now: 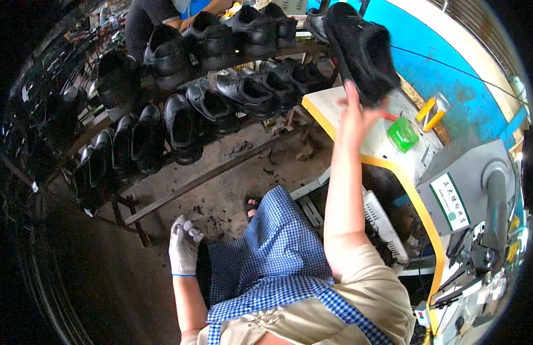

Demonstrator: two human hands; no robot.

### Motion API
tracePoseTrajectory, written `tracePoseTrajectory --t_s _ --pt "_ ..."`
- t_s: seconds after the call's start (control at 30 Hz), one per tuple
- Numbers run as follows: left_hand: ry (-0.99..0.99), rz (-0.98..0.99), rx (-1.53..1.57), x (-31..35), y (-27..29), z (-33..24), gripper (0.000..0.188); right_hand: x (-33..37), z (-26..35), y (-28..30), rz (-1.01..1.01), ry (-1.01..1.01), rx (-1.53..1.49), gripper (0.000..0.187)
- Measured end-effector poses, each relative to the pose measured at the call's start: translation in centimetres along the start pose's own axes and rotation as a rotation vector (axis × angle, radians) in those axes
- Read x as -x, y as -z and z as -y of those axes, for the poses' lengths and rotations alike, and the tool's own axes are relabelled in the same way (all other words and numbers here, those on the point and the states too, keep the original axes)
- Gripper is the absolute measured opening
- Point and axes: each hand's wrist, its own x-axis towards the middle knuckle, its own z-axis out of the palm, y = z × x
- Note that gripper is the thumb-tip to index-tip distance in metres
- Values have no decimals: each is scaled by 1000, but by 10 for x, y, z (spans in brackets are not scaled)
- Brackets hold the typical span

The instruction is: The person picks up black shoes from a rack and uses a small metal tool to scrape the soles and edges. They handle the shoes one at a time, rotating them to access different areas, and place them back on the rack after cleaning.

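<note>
I am counting two hands: my bare right grip point(358, 118) is grasping one black leather shoe with a rounded toe point(358, 49) by its lower end, the fingers blurring, while my white-gloved left grip point(185, 244) is hanging released, fingers loosely curling. The shoe is hovering over the far corner of the white, yellow-edged worktop point(335, 103), just beside the end of a two-tier dark metal rack point(180, 198). I am counting at least five black shoes point(209, 41) on the upper tier and at least eight on the lower; those farther left are fading into darkness. On the worktop, one translucent green container point(403, 135) and one yellow-and-clear cylinder point(432, 112) are standing near my right wrist. One bulky grey machine point(467, 184) is blocking the right side, and one white plastic basket point(387, 221) is sitting beneath. Another person point(153, 23) is standing behind the rack. Scrap-littered floor point(226, 161) is stretching between the rack and my blue checked apron point(272, 236), leaving room around my left grip.
</note>
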Motion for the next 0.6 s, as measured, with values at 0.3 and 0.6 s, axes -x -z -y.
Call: tracePoseTrajectory --t_s 0.3,0.6 --pt "-3 -56 -23 25 13 2 44 -124 -129 -62 228 -361 154 70" --pt "64 -111 -4 16 18 11 39 -65 -172 -79 319 29 708 78"
